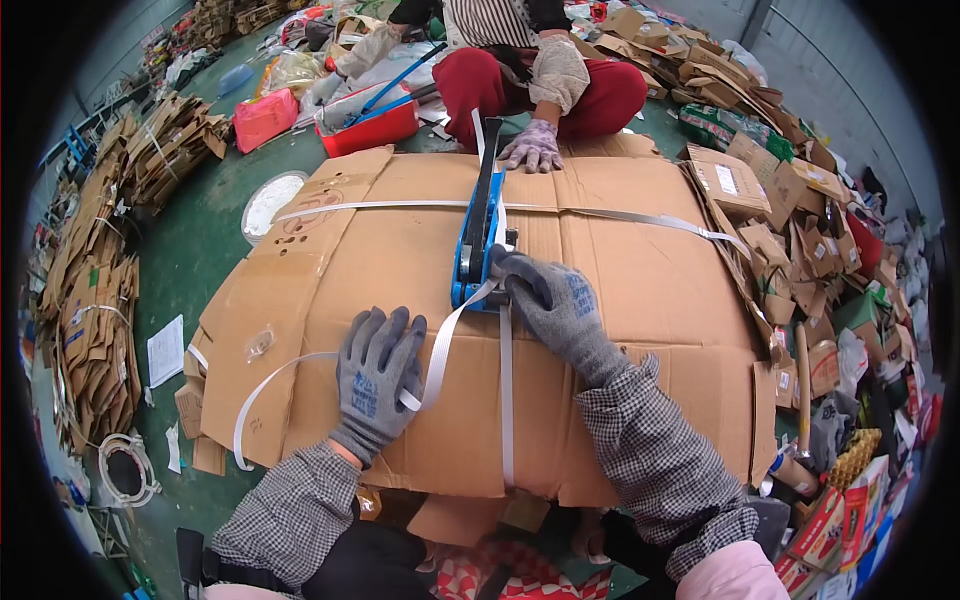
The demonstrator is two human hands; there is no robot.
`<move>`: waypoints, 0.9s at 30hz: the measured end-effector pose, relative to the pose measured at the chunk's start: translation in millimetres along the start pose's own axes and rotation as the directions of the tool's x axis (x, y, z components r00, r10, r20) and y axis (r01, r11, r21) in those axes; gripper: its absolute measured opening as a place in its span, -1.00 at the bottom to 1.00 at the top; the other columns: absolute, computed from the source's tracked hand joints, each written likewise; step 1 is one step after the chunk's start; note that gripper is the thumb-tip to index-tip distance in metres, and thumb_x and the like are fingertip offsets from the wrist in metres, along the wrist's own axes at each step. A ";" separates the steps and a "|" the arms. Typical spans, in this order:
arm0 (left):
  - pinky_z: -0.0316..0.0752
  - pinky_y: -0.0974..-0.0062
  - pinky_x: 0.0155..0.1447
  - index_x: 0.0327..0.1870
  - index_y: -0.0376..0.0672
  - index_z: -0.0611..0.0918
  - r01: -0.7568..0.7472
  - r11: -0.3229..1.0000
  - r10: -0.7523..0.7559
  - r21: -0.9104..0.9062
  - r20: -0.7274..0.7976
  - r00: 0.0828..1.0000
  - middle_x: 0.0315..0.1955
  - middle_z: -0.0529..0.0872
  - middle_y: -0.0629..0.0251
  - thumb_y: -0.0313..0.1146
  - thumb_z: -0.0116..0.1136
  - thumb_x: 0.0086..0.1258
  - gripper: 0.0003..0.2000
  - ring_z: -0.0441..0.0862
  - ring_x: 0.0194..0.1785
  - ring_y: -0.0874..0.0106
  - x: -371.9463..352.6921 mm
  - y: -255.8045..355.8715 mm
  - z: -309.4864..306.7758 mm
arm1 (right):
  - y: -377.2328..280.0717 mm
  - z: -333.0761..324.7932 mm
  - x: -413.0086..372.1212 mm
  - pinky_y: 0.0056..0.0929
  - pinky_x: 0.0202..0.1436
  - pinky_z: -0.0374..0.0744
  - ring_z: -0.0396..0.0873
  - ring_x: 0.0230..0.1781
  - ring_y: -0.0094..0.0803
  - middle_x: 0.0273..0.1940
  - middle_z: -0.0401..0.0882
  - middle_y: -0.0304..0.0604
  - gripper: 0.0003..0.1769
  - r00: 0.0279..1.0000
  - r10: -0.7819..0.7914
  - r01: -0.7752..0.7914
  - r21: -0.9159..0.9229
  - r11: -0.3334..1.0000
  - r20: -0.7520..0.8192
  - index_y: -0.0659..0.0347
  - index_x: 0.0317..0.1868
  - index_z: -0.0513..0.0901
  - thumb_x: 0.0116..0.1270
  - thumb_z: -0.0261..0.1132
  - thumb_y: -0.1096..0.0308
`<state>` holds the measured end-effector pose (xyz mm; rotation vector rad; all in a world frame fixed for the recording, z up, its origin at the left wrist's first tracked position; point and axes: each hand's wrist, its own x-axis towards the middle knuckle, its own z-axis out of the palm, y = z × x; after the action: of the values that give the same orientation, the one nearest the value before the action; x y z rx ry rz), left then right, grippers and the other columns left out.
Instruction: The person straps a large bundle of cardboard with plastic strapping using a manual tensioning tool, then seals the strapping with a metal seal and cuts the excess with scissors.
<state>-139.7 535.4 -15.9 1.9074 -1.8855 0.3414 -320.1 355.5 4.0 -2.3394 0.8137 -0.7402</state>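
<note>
A flattened bundle of brown cardboard (pixel 410 255) lies in front of me. On it sits a blue strapping tensioner (pixel 478 235) with a long black handle. White plastic strap (pixel 440 350) curves from the tool's near end towards my left hand. My right hand (pixel 555 305), in a grey glove, is closed at the tool's near end, thumb and fingers pinching the strap. My left hand (pixel 380 380), gloved too, rests over the cardboard with its fingers stretched out. The strap passes beneath it and loops away to the left; whether the palm grips it is hidden.
Across the bundle crouches another person, a gloved hand (pixel 533 147) on the cardboard's far edge. A red bin (pixel 370 127) and a white bucket (pixel 272 205) stand beyond and left. Stacked cardboard (pixel 100 340) lines the left; loose boxes (pixel 815 250) pile up on the right.
</note>
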 end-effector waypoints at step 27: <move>0.12 0.07 0.37 0.20 -0.06 0.46 0.005 0.999 -0.007 -0.035 -0.045 0.999 0.15 0.43 0.16 -0.34 0.08 0.12 -0.49 0.31 0.23 0.10 -2.3 -3.4 7.5 | -31.3 -35.2 -67.2 -0.11 0.17 0.29 0.44 0.00 -0.25 -0.04 0.50 -0.12 -0.48 0.953 -0.277 0.298 -0.538 0.788 0.122 0.09 0.17 0.42 0.18 0.23 0.19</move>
<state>-137.3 533.9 -23.9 1.8668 -1.8446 0.3453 -375.8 411.0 27.7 -3.0457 0.7285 -0.6369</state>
